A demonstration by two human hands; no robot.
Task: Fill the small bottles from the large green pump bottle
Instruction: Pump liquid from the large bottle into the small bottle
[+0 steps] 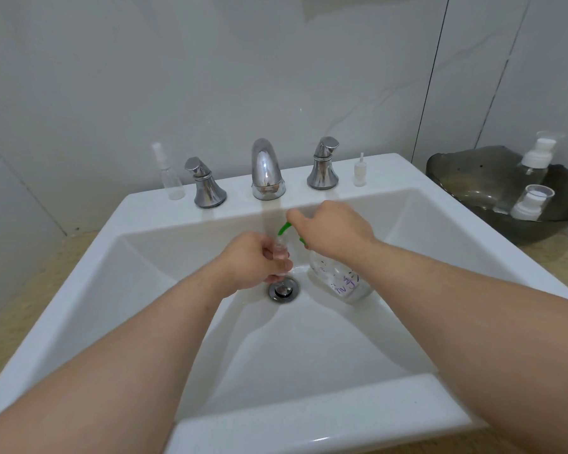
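Pump bottle (338,280), clear with purple writing on its side, is stood in the basin of a white sink (145,221), just right of the drain (283,290). Its green pump head (284,228) is covered by the right hand (333,229), whose fingers (297,216) are curled down over it in a grip. A small bottle (280,250) is held upright by the left hand (253,262), pinched between thumb and curled fingers, with its mouth set directly under the green nozzle. On the back ledge a chrome spout (266,168) is flanked by two tap handles (205,183); a clear spray bottle (171,175) is stood at the far left and a small white sprayer top (359,172) at the far right. On the worktop (14,290) to the right, a dark bowl (456,172) is seen, with two clear white-topped bottles (535,158) kept inside it.
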